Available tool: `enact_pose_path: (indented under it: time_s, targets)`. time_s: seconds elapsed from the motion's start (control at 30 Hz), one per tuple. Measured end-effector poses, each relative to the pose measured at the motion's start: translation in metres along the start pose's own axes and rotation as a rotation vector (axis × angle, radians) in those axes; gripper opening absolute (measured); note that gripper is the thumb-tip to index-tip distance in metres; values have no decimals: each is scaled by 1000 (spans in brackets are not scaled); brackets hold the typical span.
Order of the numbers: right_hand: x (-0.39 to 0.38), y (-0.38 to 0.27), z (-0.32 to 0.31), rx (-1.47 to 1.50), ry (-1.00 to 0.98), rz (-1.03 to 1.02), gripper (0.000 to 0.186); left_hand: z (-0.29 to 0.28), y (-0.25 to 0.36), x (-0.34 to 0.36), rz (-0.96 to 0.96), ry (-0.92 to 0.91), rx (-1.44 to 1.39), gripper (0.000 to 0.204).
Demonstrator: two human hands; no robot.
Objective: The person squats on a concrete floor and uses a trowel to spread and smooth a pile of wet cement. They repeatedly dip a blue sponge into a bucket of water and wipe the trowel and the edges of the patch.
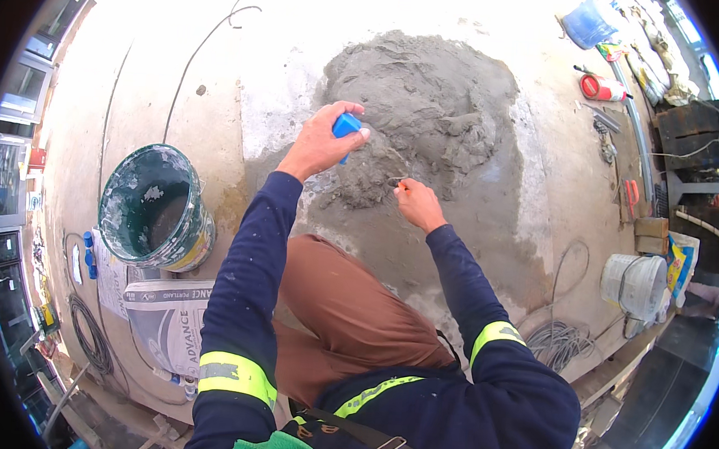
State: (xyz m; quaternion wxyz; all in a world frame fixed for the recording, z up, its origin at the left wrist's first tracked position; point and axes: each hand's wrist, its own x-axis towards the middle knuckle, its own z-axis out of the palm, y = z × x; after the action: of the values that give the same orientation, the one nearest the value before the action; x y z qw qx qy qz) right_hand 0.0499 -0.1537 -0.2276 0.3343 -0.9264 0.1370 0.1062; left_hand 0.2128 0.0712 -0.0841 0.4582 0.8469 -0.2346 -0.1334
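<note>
A mound of wet grey mortar (431,98) lies spread on the floor in front of me. Over its near left edge, my left hand (319,145) is closed round a small blue block-like thing (347,126), its thumb and forefinger reaching past it. My right hand (419,205) is lower and to the right, its fingers wrapped on the handle of what looks like a trowel (396,178). A thin metal neck shows at the fingers; the blade blends with the mortar and is hard to make out. My brown-trousered knee is bent just below both hands.
A dark green bucket (151,205) smeared with mortar stands at left, near a cement bag (168,316). Coiled cable (561,341) and a white bucket (634,281) are at right. A red canister (602,88) and blue bucket (589,23) lie far right.
</note>
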Motion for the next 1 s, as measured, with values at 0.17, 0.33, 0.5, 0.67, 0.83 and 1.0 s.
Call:
enact_pose_path:
  time_s: [0.17, 0.33, 0.5, 0.67, 0.83, 1.0]
  targets:
    - [-67, -30, 13, -94, -38, 68, 40, -99, 13, -83, -138, 279, -54, 63]
    - [-20, 0, 54, -45, -67, 67, 40, -176, -26, -154, -110, 630, 366, 61]
    - [-54, -34, 13, -114, -39, 44, 41, -231, -68, -231, -306, 644, 789, 61]
    - [-69, -30, 30, 40, 135, -17, 40, -235, -113, -264, -362, 600, 808, 64]
    - [-77, -43, 41, 356, -61, 55, 38, -210, -115, -250, -549, 695, 953, 67]
    - [-76, -41, 95, 40, -163, -115, 35, -206, -120, -246, -582, 702, 1041, 67]
